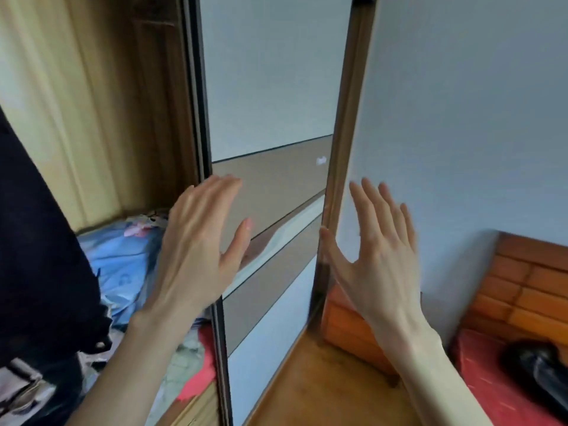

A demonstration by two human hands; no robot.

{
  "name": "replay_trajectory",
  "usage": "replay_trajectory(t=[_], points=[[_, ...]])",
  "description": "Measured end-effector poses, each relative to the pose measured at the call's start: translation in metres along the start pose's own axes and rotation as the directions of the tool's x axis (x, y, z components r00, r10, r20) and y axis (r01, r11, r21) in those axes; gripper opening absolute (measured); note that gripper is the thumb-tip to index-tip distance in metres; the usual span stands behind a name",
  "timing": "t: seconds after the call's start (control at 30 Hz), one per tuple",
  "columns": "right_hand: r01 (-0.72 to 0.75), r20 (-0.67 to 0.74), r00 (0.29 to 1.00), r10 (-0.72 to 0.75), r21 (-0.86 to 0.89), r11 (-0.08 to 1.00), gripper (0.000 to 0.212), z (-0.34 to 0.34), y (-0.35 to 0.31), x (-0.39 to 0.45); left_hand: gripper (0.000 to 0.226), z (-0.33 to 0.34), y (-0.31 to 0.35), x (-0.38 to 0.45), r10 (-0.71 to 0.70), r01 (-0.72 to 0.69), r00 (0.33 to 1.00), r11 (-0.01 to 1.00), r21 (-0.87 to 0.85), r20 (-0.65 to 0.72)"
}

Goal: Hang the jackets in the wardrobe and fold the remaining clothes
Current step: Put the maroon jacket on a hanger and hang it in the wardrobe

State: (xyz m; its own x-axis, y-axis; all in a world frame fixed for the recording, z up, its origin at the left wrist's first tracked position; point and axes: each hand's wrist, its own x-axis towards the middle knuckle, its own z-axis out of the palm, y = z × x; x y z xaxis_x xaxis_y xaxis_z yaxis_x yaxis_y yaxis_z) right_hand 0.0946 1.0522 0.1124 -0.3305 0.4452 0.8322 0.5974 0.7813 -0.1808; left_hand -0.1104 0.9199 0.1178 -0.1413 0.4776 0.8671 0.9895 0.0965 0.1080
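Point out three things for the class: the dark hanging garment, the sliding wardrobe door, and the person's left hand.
dark hanging garment (37,241), head view, on the middle of its cloth.
sliding wardrobe door (267,87), head view, on its upper pale panel.
left hand (199,238), head view, on its back.

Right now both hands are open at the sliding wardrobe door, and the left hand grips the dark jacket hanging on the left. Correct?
Not quite. In the head view the left hand grips nothing; the dark jacket hangs apart from it. Both hands, the right hand too, are open at the sliding wardrobe door.
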Motion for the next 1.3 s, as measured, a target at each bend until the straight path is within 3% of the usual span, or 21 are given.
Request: replay_trajectory(t=[0.23, 0.43, 0.83, 1.07, 1.3], points=[[-0.169, -0.053, 0.986, 0.161, -0.217, 0.962, 0.071, -0.041, 0.099, -0.053, 0.045, 0.095, 0.086, -0.003, 0.063, -0.059, 0.998, 0.972, -0.227, 0.010], [-0.303, -0.098, 0.953, 0.287, -0.267, 0.915, 0.071, -0.067, 0.173, -0.093, 0.056, 0.159, 0.166, 0.002, 0.131, -0.081, 0.986, 0.915, -0.395, 0.100], [-0.449, -0.195, 0.894, 0.404, -0.393, 0.803, 0.068, -0.126, 0.297, -0.151, 0.051, 0.267, 0.315, 0.002, 0.289, -0.163, 0.949, 0.794, -0.586, 0.128], [-0.586, -0.313, 0.810, 0.496, -0.477, 0.655, 0.067, -0.167, 0.341, -0.191, 0.050, 0.312, 0.400, -0.009, 0.439, -0.213, 0.888, 0.650, -0.729, 0.133], [-0.725, -0.453, 0.678, 0.578, -0.538, 0.429, 0.066, -0.203, 0.367, -0.232, 0.049, 0.360, 0.475, -0.019, 0.592, -0.224, 0.800, 0.446, -0.866, 0.097]])
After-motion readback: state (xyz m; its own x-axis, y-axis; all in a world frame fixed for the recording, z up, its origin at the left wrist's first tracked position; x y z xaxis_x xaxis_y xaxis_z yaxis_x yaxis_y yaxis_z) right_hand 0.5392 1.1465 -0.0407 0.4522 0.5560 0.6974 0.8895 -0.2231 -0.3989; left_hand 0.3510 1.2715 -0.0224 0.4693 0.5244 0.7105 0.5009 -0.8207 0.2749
